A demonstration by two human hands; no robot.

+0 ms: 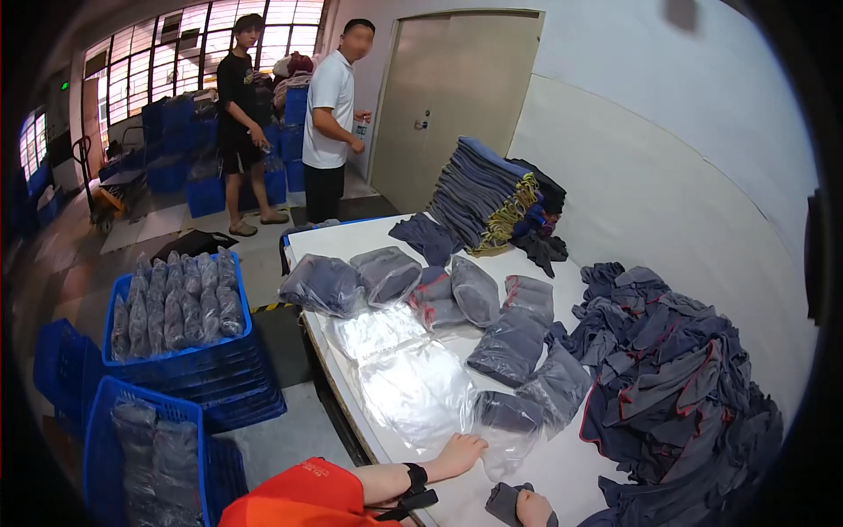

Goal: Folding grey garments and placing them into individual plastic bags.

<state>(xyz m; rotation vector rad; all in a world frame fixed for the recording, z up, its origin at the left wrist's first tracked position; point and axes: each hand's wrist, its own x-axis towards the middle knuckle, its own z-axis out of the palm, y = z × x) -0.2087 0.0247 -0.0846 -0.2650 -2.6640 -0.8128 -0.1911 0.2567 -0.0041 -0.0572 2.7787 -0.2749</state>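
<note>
My left hand (462, 454) rests by the edge of a clear plastic bag (504, 451) that has a dark folded garment in its far end. To the left of it lies a pile of flat, shiny clear bags (415, 388). Near the bottom edge my right hand (533, 509) is closed on a rolled dark grey garment (506, 500). Beyond the hands several bagged grey garments (507, 349) lie on the white table (560, 464). A large heap of loose dark garments with red edging (678, 388) spreads along the right side.
A tall stack of folded garments (477, 191) stands at the table's far end by the wall. Blue crates (191, 352) with bagged garments stand on the floor to the left. Two people (329, 112) (240, 99) stand beyond the table, near a closed door (454, 85).
</note>
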